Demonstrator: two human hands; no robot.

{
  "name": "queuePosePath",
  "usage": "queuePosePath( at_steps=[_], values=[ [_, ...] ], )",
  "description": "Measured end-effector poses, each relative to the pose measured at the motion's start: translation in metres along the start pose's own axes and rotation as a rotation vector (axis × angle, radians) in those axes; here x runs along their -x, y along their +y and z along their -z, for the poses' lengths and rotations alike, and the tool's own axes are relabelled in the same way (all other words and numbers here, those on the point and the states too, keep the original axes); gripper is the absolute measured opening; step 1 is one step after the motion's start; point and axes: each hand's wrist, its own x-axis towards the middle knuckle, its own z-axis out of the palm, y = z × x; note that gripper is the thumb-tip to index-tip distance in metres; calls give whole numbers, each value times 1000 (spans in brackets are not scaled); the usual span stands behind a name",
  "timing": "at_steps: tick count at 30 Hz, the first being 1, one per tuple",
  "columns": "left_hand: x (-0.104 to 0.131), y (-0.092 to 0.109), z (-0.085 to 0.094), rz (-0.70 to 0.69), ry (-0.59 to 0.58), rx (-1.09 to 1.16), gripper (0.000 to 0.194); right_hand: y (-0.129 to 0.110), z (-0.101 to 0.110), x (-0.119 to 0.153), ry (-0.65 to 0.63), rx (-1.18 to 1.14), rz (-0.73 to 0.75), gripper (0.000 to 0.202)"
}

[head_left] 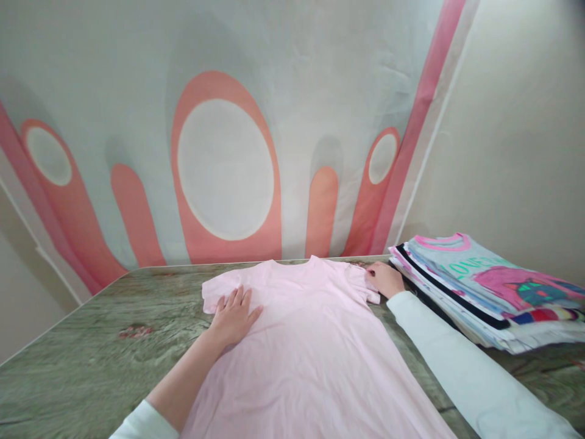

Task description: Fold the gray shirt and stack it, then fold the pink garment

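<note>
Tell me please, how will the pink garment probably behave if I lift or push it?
The pink garment would likely hang limp, since its cloth lies in soft wrinkles. It seems light for its size, lying thin and flat on the table. Pushed, it may bunch, as folds show at one sleeve.

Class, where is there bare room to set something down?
Widest: grey-green wood-patterned table left of the pink short-sleeved fabric shirt and left hand. Smaller: between right white fabric sleeve and folded multicoloured clothes stack, lower right. Crowded: around the right hand.
</note>
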Motion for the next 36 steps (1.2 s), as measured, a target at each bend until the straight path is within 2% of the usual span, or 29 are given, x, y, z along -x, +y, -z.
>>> queuePosePath(
  at_steps=[4,7,12,15,20,26,30,36],
  values=[
    [0,2,3,5,-13,12,66,4,4,1,92,130,-94,24],
    [0,2,3,-4,-15,6,66,8,0,-1,54,100,-133,24],
    [0,1,0,-19,1,-10,68,21,-10,-10,-6,-176,-106,31],
    [0,2,0,-14,-6,-9,68,30,-14,-14,-7,-229,-120,38],
    [1,2,2,-6,-14,-13,66,36,-19,-14,-37,-292,-71,29],
    [-3,-2,-3,-20,-16,-13,69,36,-28,-17,-44,-408,-94,28],
    [-2,-6,-5,-32,-13,-11,68,38,-25,-16,-90,-466,-43,21],
    [8,-20,-6,-62,21,-53,63,39,-17,-15,-125,-537,51,29]
  ],
)
